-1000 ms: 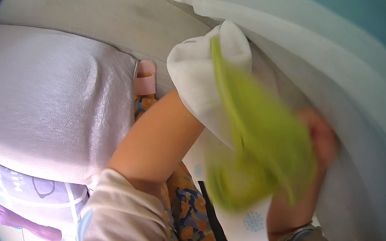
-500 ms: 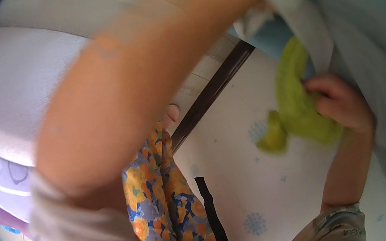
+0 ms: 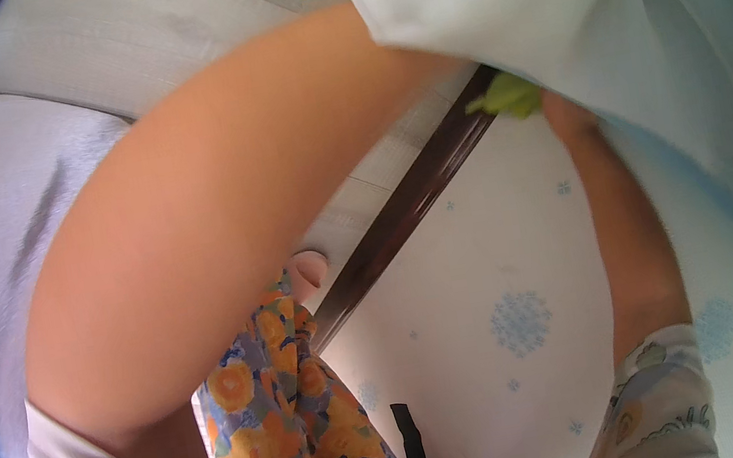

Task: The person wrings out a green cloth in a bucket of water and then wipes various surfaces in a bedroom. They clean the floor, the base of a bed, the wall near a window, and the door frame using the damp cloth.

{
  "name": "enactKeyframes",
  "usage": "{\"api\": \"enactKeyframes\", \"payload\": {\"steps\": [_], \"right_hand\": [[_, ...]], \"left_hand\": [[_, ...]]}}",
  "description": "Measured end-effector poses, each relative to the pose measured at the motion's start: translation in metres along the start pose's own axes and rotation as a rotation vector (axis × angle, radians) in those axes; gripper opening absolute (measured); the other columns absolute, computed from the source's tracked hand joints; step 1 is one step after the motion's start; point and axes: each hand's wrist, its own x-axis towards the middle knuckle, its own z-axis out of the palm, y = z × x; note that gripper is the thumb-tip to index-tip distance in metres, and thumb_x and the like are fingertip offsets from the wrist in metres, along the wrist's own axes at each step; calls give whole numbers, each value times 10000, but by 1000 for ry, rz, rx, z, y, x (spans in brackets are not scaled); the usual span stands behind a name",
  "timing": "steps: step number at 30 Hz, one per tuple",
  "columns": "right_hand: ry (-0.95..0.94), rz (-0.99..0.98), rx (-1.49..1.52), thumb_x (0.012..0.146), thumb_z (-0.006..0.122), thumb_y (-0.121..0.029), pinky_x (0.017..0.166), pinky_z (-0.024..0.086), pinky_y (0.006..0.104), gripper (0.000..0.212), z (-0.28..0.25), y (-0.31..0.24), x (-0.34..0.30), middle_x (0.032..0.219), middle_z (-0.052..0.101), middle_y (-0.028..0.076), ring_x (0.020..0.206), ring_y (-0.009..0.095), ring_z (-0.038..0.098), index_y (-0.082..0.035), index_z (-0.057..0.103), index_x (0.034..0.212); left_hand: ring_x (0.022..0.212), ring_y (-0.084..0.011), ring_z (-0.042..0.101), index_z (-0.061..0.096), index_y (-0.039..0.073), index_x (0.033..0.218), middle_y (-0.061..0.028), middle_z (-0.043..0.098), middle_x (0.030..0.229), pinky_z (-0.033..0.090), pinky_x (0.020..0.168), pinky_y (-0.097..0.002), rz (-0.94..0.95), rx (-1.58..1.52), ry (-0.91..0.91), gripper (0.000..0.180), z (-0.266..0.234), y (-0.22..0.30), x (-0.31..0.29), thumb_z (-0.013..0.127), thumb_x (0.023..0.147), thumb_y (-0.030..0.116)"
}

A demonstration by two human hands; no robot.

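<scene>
The left arm sweeps in a broad curve from the lower left of the frame toward the upper centre, bent and close to the camera, with its wrist and left hand hidden from sight. The right forearm rises fairly straight from the lower right, and the right hand (only a small, dim part shows) reaches the upper right, its fingers indistinct.

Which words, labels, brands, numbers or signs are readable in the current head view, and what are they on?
None can be read.
Right sleeve: dark squiggly marks, too unclear to tell whether they are lettering.
White fabric and green cloth: no lettering visible.
Pale surface: blue snowflake-like motifs, no readable text.
Floral trousers: flower print only.
</scene>
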Motion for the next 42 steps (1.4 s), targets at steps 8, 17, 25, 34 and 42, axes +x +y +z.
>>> {"api": "enactKeyframes", "payload": {"steps": [8,17,25,34,42], "right_hand": [[341,-152,-373,841,413,-149,941,293,385,321,26,-16,81,1158,470,134,1092,270,417,-25,455,1134],[294,-114,-219,838,389,-138,975,268,381,320,47,-7,111,1209,417,131,1134,281,370,-27,451,1131],[214,-195,-256,810,415,-144,929,309,392,333,57,-31,85,1203,382,138,1122,299,352,-36,453,1123],[255,-58,-315,819,398,-176,945,260,392,360,47,-25,95,1233,340,136,1149,294,304,-41,422,1152],[244,-88,-221,827,382,-205,960,217,393,385,60,-16,89,1260,302,135,1172,289,261,-46,395,1177]], "left_hand": [[931,-249,526,498,35,1112,-144,512,1107,429,744,-319,-62,-46,-68,508,25,-31,-20,641,674,250],[953,-242,517,497,40,1117,-136,511,1114,422,761,-316,-95,-67,-97,517,26,-44,-32,644,673,260],[972,-236,509,496,44,1122,-128,511,1120,415,777,-313,-111,-75,-103,525,26,-47,-37,645,672,269],[994,-230,499,495,48,1127,-120,510,1127,408,795,-310,-100,-104,-134,533,33,-39,-36,648,671,279],[1013,-224,491,493,52,1132,-113,510,1133,402,810,-307,-108,-137,-154,541,43,-38,-48,650,670,288]]}}
